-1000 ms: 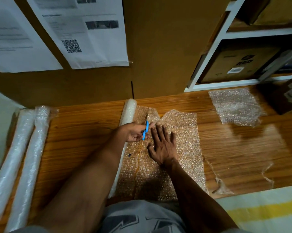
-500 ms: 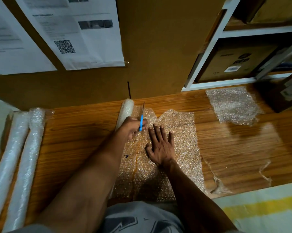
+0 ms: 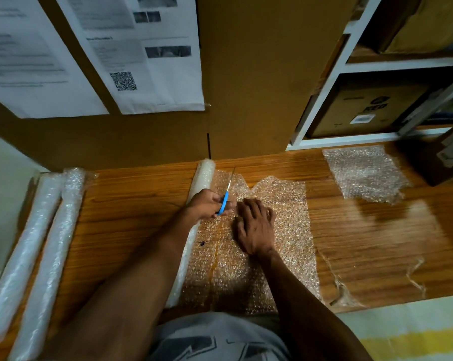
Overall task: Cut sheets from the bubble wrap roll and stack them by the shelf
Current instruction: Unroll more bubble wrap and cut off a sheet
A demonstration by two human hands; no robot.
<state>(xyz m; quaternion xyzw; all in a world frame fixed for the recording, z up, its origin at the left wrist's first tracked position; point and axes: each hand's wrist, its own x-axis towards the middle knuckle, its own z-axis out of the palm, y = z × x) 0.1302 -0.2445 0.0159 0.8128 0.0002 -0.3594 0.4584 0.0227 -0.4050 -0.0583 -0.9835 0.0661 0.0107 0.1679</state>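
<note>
Scissors, blue-handled (image 3: pixel 224 200), advanced toward upper frame edge since earlier view; cut nearly complete. Left hand (image 3: pixel 207 203) grips handles. Right hand (image 3: pixel 255 226) presses flat on clear bubble wrap sheet (image 3: pixel 272 256), frame centre. Cut sheet stack (image 3: pixel 363 174) upper right, near white shelf (image 3: pixel 321 100).

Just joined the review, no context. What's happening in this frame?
A person is cutting a sheet off a bubble wrap roll on a wooden table. The left hand grips blue-handled scissors, blades near the far edge. The right hand presses the unrolled sheet flat. Cut sheets lie by the shelf.
</note>
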